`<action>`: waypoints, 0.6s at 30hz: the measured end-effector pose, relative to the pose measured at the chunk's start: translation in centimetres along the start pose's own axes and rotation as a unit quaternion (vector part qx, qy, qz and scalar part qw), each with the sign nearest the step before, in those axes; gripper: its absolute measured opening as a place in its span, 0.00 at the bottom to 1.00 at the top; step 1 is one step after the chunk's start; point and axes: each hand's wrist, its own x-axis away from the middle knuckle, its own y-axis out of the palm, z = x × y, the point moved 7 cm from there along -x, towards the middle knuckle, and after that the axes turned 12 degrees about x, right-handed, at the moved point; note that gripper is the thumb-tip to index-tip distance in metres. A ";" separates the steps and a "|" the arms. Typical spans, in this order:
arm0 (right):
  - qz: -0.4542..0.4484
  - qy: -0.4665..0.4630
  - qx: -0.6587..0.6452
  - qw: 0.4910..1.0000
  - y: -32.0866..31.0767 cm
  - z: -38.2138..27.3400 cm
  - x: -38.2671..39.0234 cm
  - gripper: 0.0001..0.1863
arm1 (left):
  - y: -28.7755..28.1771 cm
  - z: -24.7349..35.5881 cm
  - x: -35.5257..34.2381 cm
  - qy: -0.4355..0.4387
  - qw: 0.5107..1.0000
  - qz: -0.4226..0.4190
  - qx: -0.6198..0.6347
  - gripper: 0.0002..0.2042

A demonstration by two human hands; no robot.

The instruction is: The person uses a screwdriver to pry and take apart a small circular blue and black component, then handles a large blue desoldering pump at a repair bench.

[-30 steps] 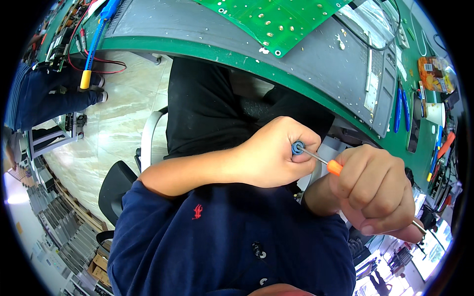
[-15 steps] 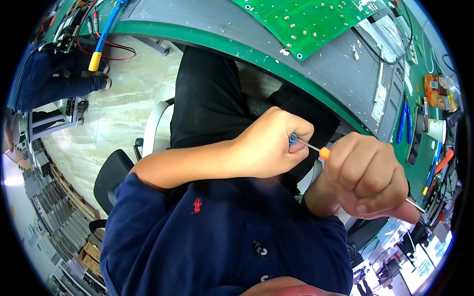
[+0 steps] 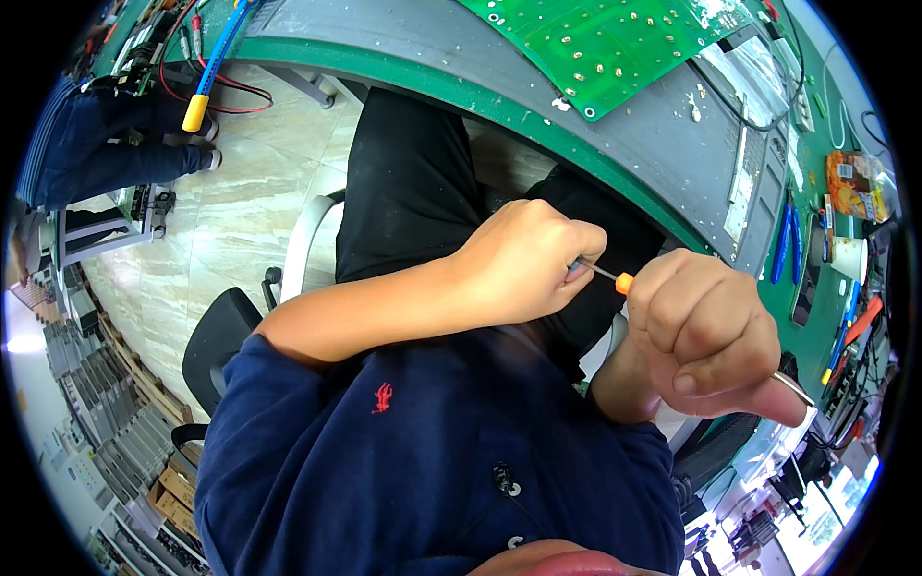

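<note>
Over my lap, my left hand (image 3: 533, 264) is closed around a small blue-grey piece (image 3: 575, 265), mostly hidden by the fingers. My right hand (image 3: 706, 326) is wrapped in a fist round a screwdriver (image 3: 624, 283); only its orange front end and thin metal shaft show. The shaft runs leftward to the blue-grey piece, and its tip is hidden at my left fingers. A thin metal strip (image 3: 793, 389) sticks out at the thumb side of my right fist; I cannot tell what it belongs to.
A green circuit board (image 3: 605, 58) lies on the grey mat (image 3: 663, 149) of the bench ahead. Blue-handled pliers (image 3: 788, 240), an orange packet (image 3: 855, 184) and tools crowd the right side. A blue-and-yellow handle (image 3: 195, 113) overhangs the left edge. Another person (image 3: 125, 144) stands far left.
Both hands have shifted slightly up and left. The blue-grey piece shows less between my left fingers, and the right fist has turned a little with the screwdriver.
</note>
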 end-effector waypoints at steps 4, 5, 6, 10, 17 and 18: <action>0.054 -0.037 0.030 0.997 -0.7 -2.8 0.2 0.30 | -0.9 -0.4 -0.4 0.005 0.999 0.020 0.029 0.10; 0.133 -0.048 0.054 0.988 -1.3 -4.1 0.6 0.25 | -1.2 -0.8 -0.4 -0.028 0.995 0.025 0.087 0.12; 0.151 -0.057 0.077 0.984 -1.9 -4.8 0.6 0.24 | -1.7 -0.7 -0.6 -0.062 0.987 0.027 0.146 0.13; 0.178 -0.037 0.123 0.976 -4.1 -6.3 0.7 0.17 | -1.4 1.9 -0.4 -0.029 0.900 -0.008 0.434 0.07; 0.176 -0.001 0.125 0.976 -4.6 -7.2 0.9 0.14 | -2.9 4.0 -1.1 0.169 0.973 -0.018 0.159 0.12; 0.176 0.002 0.125 0.976 -4.6 -7.2 0.9 0.13 | -3.1 4.2 -1.1 0.172 0.976 -0.014 0.136 0.13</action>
